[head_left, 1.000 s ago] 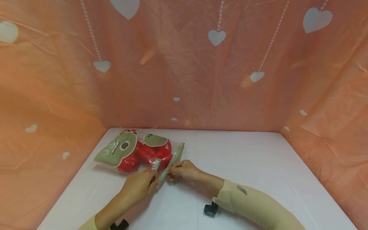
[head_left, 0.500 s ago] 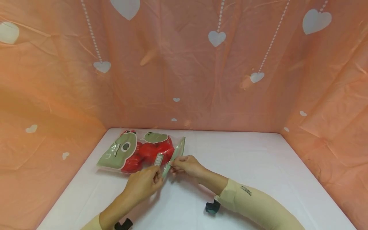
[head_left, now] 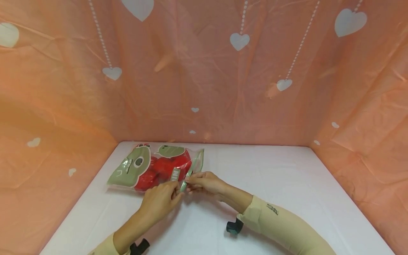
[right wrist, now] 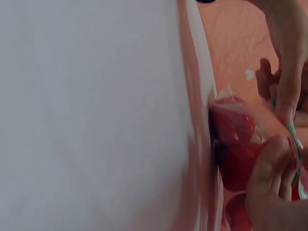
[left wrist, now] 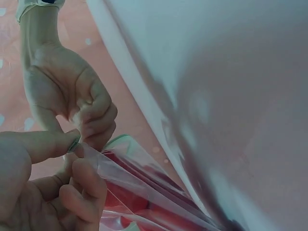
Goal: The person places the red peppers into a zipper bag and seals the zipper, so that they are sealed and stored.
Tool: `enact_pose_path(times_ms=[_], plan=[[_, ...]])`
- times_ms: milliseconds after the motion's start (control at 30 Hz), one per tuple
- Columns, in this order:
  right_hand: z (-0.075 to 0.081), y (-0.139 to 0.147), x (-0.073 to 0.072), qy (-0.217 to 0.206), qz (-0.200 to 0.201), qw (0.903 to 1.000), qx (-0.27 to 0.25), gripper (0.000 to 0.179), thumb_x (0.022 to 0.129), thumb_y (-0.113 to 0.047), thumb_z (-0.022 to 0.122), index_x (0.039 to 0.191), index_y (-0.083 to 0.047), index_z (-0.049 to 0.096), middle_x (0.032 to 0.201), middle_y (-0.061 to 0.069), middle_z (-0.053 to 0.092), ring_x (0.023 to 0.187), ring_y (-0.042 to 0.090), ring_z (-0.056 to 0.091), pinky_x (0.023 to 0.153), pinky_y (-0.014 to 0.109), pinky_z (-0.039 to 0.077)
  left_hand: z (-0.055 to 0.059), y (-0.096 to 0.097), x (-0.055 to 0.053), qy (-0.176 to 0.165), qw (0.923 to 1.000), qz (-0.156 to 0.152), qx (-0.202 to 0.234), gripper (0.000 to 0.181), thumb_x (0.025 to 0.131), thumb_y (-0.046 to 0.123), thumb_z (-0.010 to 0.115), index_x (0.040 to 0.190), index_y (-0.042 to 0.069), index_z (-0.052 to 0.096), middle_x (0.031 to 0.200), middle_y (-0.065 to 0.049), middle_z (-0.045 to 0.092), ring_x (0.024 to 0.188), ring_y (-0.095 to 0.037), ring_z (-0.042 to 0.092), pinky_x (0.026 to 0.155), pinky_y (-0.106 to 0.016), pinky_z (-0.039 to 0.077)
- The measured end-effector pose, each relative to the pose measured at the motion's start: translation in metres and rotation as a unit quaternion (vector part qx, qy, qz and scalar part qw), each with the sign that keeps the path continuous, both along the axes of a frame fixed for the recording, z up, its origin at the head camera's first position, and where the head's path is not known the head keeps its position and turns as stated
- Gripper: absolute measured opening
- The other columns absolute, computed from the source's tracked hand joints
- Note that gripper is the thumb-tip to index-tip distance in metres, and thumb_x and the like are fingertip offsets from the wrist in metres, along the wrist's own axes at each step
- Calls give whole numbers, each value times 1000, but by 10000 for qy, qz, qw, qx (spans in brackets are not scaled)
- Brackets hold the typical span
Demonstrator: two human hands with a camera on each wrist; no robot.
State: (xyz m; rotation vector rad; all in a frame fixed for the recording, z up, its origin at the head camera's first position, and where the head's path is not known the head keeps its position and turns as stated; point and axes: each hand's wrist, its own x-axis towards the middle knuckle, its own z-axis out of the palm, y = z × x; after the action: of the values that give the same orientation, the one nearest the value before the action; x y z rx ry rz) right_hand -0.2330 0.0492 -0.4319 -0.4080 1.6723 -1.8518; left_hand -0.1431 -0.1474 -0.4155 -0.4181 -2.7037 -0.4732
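A clear plastic bag [head_left: 127,179] with green cartoon prints lies on the left of the white table. Several rounded red things [right wrist: 233,120] fill it; their kind cannot be told through the film. Its green-edged mouth [head_left: 199,161] faces right. At the near end of that mouth, my left hand [head_left: 160,198] pinches the film between thumb and fingers. Just to the right of it, my right hand [head_left: 207,184] pinches the green edge. In the left wrist view, stretched film runs from the left thumb [left wrist: 53,146]. The right fingertips are partly hidden behind the film there.
The white tabletop [head_left: 271,191] stretches to the right of the hands. Orange sheeting [head_left: 210,88] printed with white hearts hangs behind and at both sides. A dark wrist-worn camera [head_left: 234,226] juts out below the right sleeve.
My left hand has shifted a little right and forward along the bag's edge. My right hand has moved slightly forward, keeping its pinch. The bag's mouth has shifted slightly with them.
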Motion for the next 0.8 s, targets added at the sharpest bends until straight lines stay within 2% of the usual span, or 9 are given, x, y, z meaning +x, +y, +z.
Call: enact_pose_path(times_ms=[100,200,367,633,800], plan=[[0,1,-1,46,61,10000,15,22,106,-11,66,112,8,74,85,1,77,80,10,74,80,25,61,0,-1,-1,73,10000,-30,-23,33,86,17,82,74,24,52,65,14,44,58,-6,46,51,-31,38],[-2,1,-1,261,-141,9995,61,24,105,-10,67,111,12,73,84,2,76,80,10,73,79,25,61,0,-1,-2,74,9999,-50,-46,32,83,14,78,72,24,50,65,13,44,59,-7,46,50,-32,38],[-4,0,-1,586,-497,9967,248,21,102,-12,72,103,8,75,83,3,77,78,10,73,81,28,62,-1,1,-4,25,9999,-141,-57,32,83,12,76,71,24,49,65,12,44,61,-9,46,51,-34,39],[-4,3,-7,719,-514,9958,221,18,102,-11,72,103,7,75,83,2,76,79,10,73,81,28,62,-2,-1,-6,-92,9996,-247,135,30,86,15,77,73,25,53,65,14,43,60,-5,44,52,-29,38],[-4,4,-10,758,-501,9957,169,16,102,-11,72,100,4,75,83,1,76,81,12,73,86,33,62,-3,-3,-7,-196,9993,-244,184,29,89,16,76,74,25,53,66,14,42,60,-5,43,52,-28,36]])
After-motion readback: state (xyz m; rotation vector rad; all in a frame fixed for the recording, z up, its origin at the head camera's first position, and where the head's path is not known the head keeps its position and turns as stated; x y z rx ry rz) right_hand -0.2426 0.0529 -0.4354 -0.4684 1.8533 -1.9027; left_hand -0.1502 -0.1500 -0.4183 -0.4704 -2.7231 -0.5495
